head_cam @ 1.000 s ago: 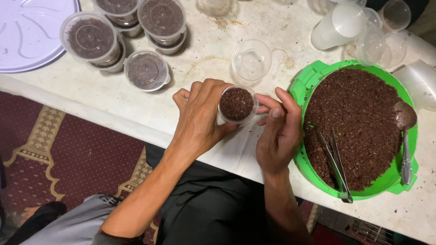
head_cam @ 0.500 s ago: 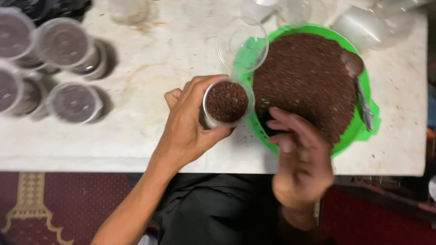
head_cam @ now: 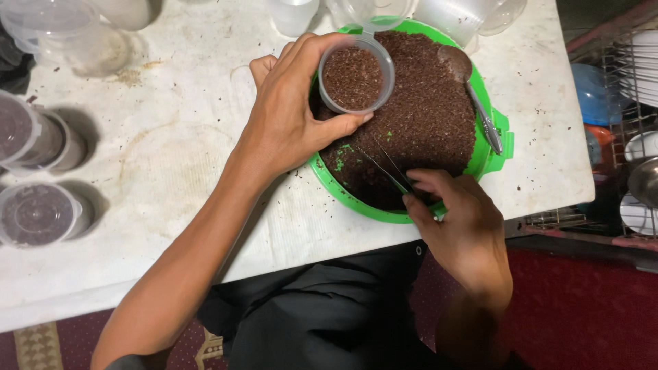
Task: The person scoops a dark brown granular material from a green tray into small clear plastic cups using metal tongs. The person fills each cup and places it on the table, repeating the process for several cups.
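My left hand (head_cam: 291,113) grips a small clear plastic cup (head_cam: 356,75) filled with dark brown crumbs, holding it over the left part of a round green tub (head_cam: 490,147) heaped with the same crumbs. My right hand (head_cam: 456,226) rests at the tub's near rim, its fingers closed on the end of thin metal tongs (head_cam: 387,168) that lie on the crumbs. A metal spoon (head_cam: 473,92) lies on the crumbs at the tub's right side.
Lidded cups of crumbs (head_cam: 38,212) stand at the left of the white table (head_cam: 171,157). Empty clear cups (head_cam: 452,14) stand behind the tub. A dish rack with plates (head_cam: 630,103) is at the right, over a red carpet.
My left hand carried the filled cup from the table's front over the green tub. My right hand left the cup and took hold of the tongs at the tub's near rim.
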